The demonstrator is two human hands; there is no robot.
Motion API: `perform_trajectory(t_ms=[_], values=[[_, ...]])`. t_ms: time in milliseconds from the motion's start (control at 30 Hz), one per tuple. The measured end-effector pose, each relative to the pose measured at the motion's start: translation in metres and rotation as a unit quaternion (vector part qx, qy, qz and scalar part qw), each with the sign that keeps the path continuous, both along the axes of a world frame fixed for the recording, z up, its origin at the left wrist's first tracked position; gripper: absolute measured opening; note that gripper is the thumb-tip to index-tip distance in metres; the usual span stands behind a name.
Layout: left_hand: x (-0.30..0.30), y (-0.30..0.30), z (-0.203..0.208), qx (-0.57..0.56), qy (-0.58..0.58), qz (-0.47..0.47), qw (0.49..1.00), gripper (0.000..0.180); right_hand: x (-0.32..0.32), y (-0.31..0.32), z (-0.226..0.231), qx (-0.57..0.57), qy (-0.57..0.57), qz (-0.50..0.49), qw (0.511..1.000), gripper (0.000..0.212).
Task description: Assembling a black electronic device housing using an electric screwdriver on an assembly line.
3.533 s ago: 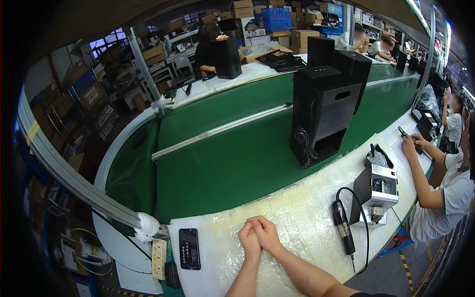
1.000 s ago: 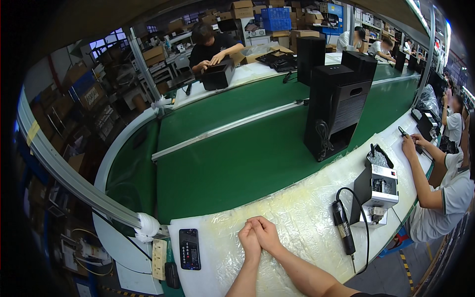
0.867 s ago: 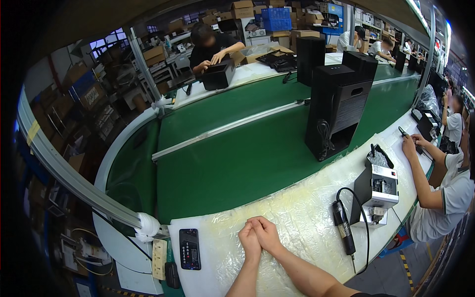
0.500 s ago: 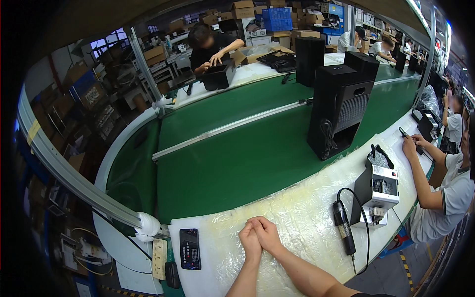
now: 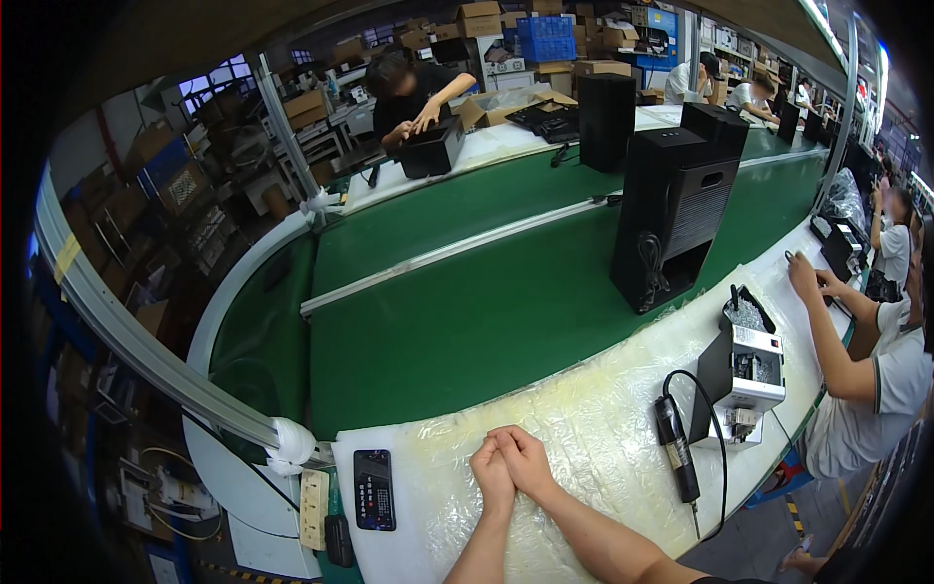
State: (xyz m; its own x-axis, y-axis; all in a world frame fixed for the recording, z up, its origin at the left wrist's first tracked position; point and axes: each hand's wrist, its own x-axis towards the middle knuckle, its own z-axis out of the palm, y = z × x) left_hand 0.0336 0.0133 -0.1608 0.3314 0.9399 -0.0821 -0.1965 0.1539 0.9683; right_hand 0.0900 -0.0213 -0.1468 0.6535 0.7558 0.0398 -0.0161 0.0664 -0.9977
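Observation:
My left hand (image 5: 490, 471) and my right hand (image 5: 524, 458) are clasped together over the plastic-covered worktop (image 5: 584, 419). Both are closed, fingers folded against each other, and no object shows in them. To their left lies a dark phone (image 5: 375, 490) with a printed face. An electric screwdriver (image 5: 675, 450) with a black cable rests to their right, its bit pointing toward me. Beyond it stands a white and black box-shaped unit (image 5: 751, 365) with its inside parts exposed.
A green conveyor (image 5: 467, 331) carries a tall black cabinet (image 5: 671, 214) with a coiled cord; another black cabinet (image 5: 608, 122) stands behind. A black tray (image 5: 747, 310) holds small clear parts. A power strip (image 5: 313, 511) sits at lower left. Co-workers sit right and across.
My hands stay clasped in place. The near cabinet has shifted slightly right, the rear one slightly left. The co-worker on the right has moved their hands a little.

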Motion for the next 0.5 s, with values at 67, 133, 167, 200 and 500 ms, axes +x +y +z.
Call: perform_trajectory(t_ms=[67,133,167,200,500], values=[[0.0003,-0.0002,0.0008,-0.001,-0.003,0.001,1.0,0.02,0.0001,-0.0001,0.0006,-0.001,0.001,0.0,1.0,0.025],[0.0006,-0.0007,0.0009,-0.003,-0.009,0.004,1.0,0.02,0.0,-0.0003,0.0009,0.001,0.002,0.0,1.0,0.025],[0.0005,-0.0006,0.0003,-0.002,-0.01,0.003,1.0,0.02,0.0,-0.0004,0.0008,0.001,0.002,0.002,1.0,0.025],[0.0004,-0.0004,-0.0008,-0.001,-0.01,0.003,1.0,0.02,0.0001,-0.0005,0.0008,0.001,0.003,0.003,1.0,0.025],[0.0,0.0005,-0.0055,0.005,-0.007,-0.002,1.0,0.021,0.0004,-0.0005,0.0004,-0.002,0.0,0.003,1.0,0.024]])
